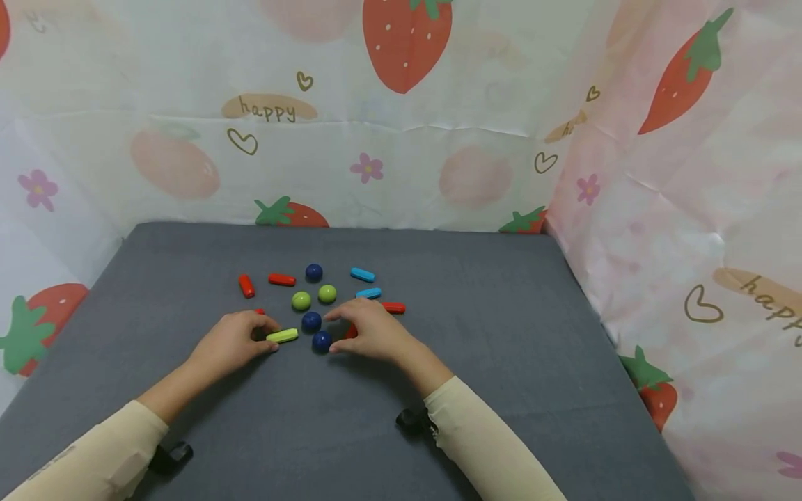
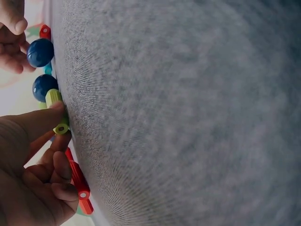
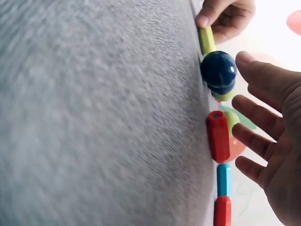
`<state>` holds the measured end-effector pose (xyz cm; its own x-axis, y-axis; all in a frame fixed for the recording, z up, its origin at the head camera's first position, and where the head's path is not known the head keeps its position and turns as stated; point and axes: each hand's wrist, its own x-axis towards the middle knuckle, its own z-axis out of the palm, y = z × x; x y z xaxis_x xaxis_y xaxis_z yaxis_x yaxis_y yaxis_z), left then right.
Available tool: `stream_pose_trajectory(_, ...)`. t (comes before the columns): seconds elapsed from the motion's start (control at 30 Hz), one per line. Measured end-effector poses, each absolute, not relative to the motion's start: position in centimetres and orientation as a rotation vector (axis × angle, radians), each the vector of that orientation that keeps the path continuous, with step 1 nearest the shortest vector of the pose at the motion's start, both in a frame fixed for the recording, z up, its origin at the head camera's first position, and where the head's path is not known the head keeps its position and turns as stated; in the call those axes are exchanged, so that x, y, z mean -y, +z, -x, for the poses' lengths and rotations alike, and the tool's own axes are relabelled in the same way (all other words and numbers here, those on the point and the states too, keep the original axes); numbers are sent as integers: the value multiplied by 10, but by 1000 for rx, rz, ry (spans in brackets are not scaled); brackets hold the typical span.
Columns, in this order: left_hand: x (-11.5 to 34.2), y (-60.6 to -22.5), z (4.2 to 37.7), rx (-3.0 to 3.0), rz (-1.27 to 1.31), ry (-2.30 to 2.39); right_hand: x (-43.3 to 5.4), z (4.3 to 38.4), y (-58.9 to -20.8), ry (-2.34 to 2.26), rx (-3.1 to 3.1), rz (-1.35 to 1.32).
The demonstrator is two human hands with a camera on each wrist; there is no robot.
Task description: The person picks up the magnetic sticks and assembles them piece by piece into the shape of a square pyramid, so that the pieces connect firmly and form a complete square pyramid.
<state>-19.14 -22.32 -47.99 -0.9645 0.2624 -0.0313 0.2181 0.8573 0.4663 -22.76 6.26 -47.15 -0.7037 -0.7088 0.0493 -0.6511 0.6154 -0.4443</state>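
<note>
My left hand (image 1: 228, 342) pinches a yellow-green ridged stick (image 1: 283, 336) between thumb and fingertips, low over the grey cloth. A round hole shows in the stick's end in the left wrist view. Two dark blue balls (image 1: 322, 342) sit just to the right of it. Beside them is my right hand (image 1: 379, 332), its fingers spread and holding nothing, with the thumb tip right at the nearer ball. Under that hand lies a red stick (image 3: 218, 137), partly hidden in the head view. Behind the blue balls are two green balls (image 1: 301, 300).
Farther back on the grey cloth (image 1: 501, 334) are another blue ball (image 1: 314, 272), two light blue sticks (image 1: 363, 275) and several red sticks (image 1: 282, 280). One red stick (image 1: 260, 312) is mostly covered by the left hand. A strawberry-print curtain (image 1: 401, 160) encloses the table's back and sides.
</note>
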Motion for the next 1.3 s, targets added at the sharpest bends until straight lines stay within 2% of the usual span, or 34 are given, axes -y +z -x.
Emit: stream_pose_trajectory(1.3, 223, -477, 193, -2924, -363, 722, -39, 227, -480, -554, -2739, 1113)
